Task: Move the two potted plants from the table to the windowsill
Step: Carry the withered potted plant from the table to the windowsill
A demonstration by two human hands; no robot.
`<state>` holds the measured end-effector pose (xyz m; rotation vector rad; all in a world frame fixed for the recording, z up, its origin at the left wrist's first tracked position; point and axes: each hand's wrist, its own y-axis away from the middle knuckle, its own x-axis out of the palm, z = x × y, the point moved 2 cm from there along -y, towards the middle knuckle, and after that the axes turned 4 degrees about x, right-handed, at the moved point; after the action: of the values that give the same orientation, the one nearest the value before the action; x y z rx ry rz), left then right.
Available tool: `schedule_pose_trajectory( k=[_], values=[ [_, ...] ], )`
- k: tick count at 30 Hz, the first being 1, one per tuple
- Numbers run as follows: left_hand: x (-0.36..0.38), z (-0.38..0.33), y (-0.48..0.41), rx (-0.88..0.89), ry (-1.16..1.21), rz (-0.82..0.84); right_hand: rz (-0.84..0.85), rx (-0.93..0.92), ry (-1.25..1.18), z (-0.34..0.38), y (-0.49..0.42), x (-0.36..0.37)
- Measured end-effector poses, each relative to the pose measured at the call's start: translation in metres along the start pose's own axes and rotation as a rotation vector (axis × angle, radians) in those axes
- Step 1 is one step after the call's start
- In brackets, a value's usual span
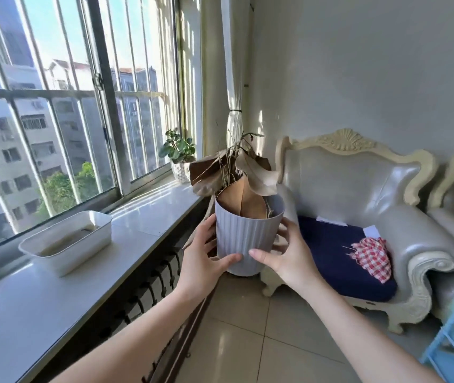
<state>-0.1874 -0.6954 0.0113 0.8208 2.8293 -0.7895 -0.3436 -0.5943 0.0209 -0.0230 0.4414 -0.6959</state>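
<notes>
Beside the windowsill (148, 217), left hand (206, 255) and right hand (284, 255) clasp the ribbed pot (245, 233) on both sides, keeping its withered plant upright

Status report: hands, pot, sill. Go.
Left hand and right hand clamp ribbed pot, airborne beside windowsill. Green plant already there. White tray occupies sill.
</notes>
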Motion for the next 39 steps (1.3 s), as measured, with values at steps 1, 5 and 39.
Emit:
schedule_pose_trajectory(
  k=[1, 5, 39],
  values=[
    [-0.003, 0.006, -0.008, 0.0, -0.005, -0.006, 0.009, -0.004, 0.002, 0.001, -0.011, 0.006],
    [-0.022, 0.032, -0.043, -0.015, 0.004, -0.034, 0.056, 0.001, -0.044, 0.002, -0.055, 0.034],
    [-0.115, 0.254, -0.32, -0.218, -0.043, -0.247, 0.492, -0.015, -0.126, -0.02, -0.423, 0.23]
  ],
)
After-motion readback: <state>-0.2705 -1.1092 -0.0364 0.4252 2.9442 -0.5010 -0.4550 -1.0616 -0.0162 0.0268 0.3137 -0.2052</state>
